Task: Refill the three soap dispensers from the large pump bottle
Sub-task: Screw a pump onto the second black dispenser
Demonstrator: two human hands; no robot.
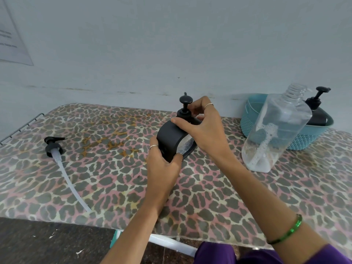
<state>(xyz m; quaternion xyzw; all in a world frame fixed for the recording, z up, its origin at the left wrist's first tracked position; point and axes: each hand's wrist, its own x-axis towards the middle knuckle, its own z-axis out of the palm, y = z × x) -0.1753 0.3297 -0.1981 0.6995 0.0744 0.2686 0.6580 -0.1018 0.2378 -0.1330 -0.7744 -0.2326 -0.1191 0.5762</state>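
A black soap dispenser (pixel 171 138) with a clear window stands tilted in the middle of the leopard-print table (pixel 99 168). My left hand (pixel 162 164) grips its lower body. My right hand (pixel 202 126) grips its top around the black pump collar. The large clear bottle (pixel 276 128) stands open to the right, nearly empty, with foam at the bottom. Its black pump with a long white tube (pixel 62 164) lies on the table at the left. A second black dispenser (pixel 318 111) sits in the teal basket (pixel 304 140).
The teal basket stands at the back right against the pale wall. A wire rack edge (pixel 21 128) shows at the table's far left. The table's front edge runs above a dark floor and a white frame bar (pixel 171 242).
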